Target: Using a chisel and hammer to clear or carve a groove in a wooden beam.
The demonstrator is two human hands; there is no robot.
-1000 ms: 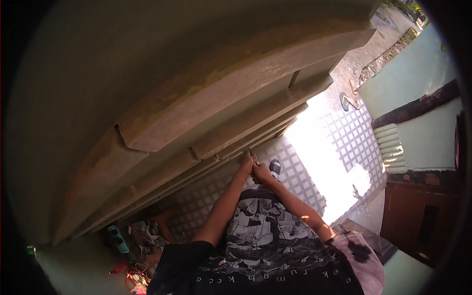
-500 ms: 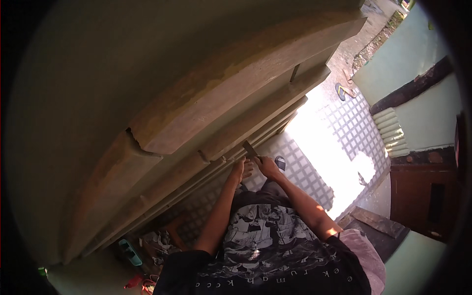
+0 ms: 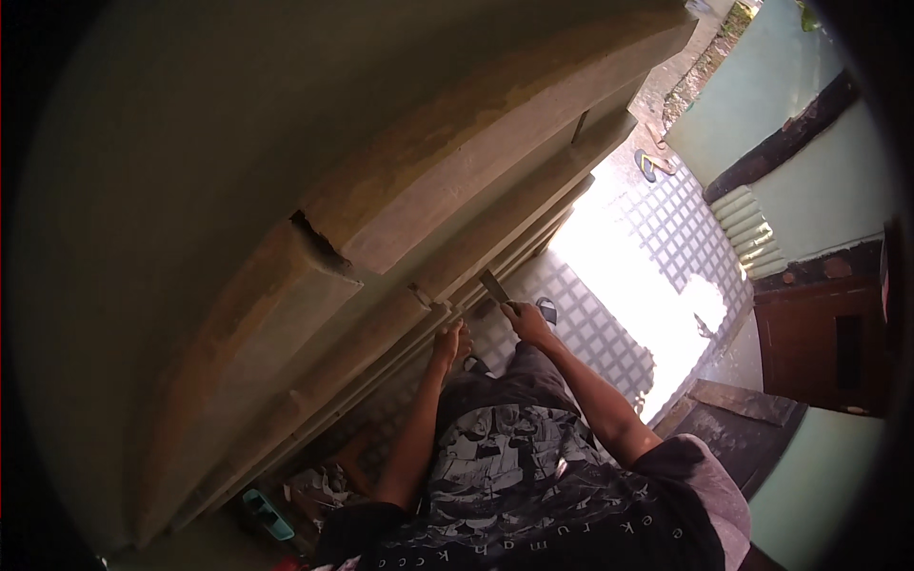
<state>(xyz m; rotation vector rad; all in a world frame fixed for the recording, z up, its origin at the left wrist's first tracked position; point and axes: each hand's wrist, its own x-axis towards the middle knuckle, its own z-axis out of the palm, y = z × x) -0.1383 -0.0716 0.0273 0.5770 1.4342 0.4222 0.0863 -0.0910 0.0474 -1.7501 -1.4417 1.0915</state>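
My right hand (image 3: 529, 322) is closed round the near end of a narrow flat-bladed tool (image 3: 493, 286), which looks like a putty knife. Its blade points up and left, close to the lower rails of a large stepped frame (image 3: 433, 195). Left of it, my left hand (image 3: 451, 343) has its fingers curled in beside the frame's lower rails (image 3: 405, 335). What those fingers hold, if anything, is hidden. Just above the left hand, a notch (image 3: 417, 295) breaks one rail. Higher up, a dark gap (image 3: 319, 240) splits the thick upper ledge.
Grey-and-white tiled floor (image 3: 609, 328) runs to the right, with a bright sunlit patch. Sandals (image 3: 652, 167) lie at the far right. A dark bench (image 3: 733, 428) and a brown door (image 3: 819, 347) stand at right. Lower left holds a teal tray (image 3: 268, 514).
My left hand has drawn away from my right, and its extended fingers have curled in near the rails. The tool stays in my right hand. The whole view has shifted slightly.
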